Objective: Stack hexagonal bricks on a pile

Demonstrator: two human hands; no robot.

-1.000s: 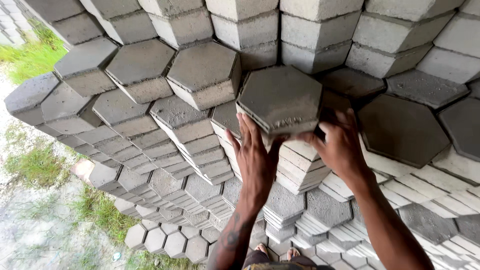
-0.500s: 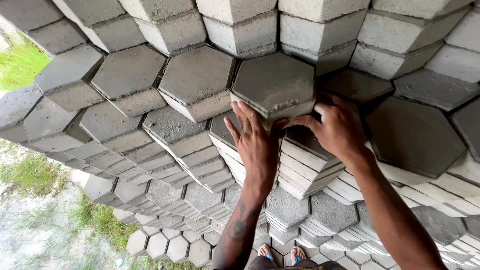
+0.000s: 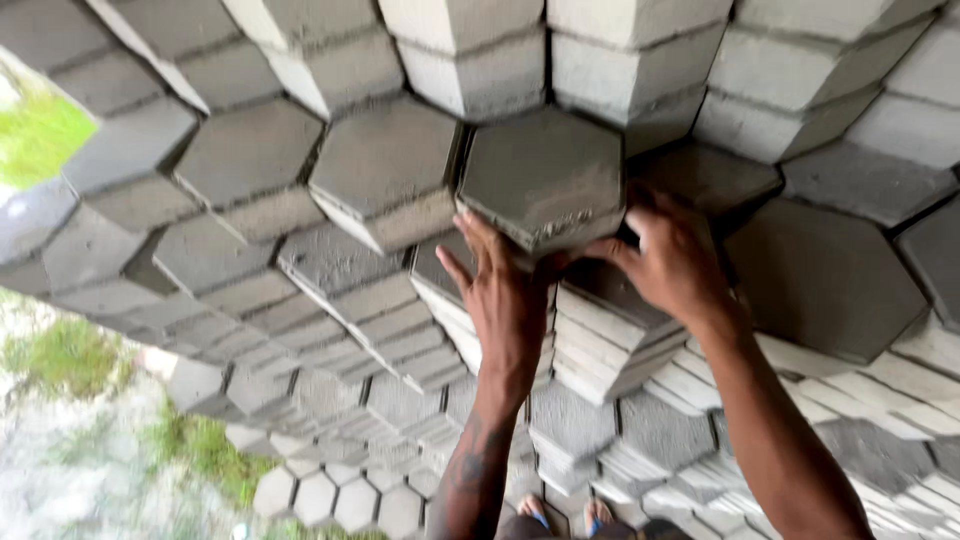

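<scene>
Head view, looking down a stepped stack of grey hexagonal concrete pavers. Both bare hands are on one hexagonal paver (image 3: 545, 172), which sits at the top of a column in the stack, flat face up, its near edge rough and chipped.

Left hand (image 3: 505, 295): palm against the near lower-left edge of the paver, fingers spread and pointing upward, thumb toward the block's underside. Grip is wide, wrapped on the paver's edge. A dark tattoo shows on the left forearm.

Right hand (image 3: 675, 262): cupped against the paver's lower-right edge, fingers curled around the side; fingertips partly hidden behind the block. Grip holds the same paver.

Neighbours: a lighter paver (image 3: 390, 170) lies just beside it on the left, a darker paver (image 3: 825, 275) lower on the right. Directly beneath the hands, a column of stacked pavers (image 3: 610, 340) shows pale layered edges. A higher row of blocks (image 3: 640, 50) stands behind the held one, touching or nearly so; cannot tell which.

Far left: grass patch (image 3: 40, 135) and gravel ground (image 3: 70, 480). Toes (image 3: 565, 512) are visible at the bottom edge.
</scene>
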